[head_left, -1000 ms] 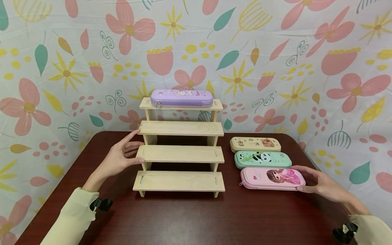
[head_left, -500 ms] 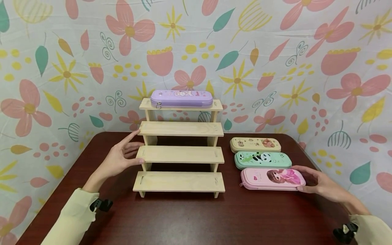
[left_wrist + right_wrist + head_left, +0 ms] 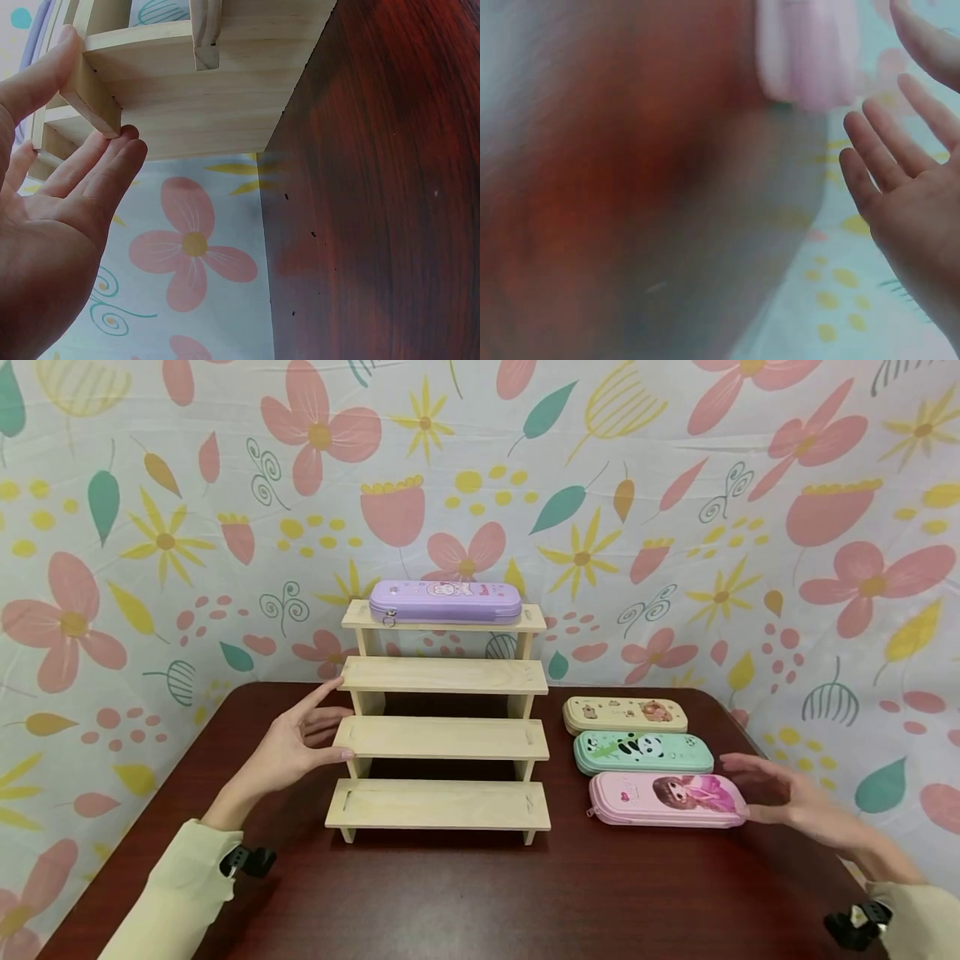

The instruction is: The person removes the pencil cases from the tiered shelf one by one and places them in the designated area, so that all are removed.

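A pale wooden step rack stands on the table, with a purple pencil case on its top tier. My left hand touches the rack's left side, its index fingertip at the second tier's end and its thumb at the third. In the left wrist view, its fingers lie extended beside a board's end. My right hand is just right of a pink pencil case with a girl on the lid. The fingers are spread and hold nothing. In the right wrist view, this pink case is blurred.
Behind the pink case lie a mint-green panda pencil case and a cream one, in a row. A flower-print cloth hangs behind the dark red-brown table. Each wrist wears a black camera.
My right hand has let go of the pink pencil case's right end and shifted slightly right, fingers spreading. My left hand, the rack and the cases stay in place.
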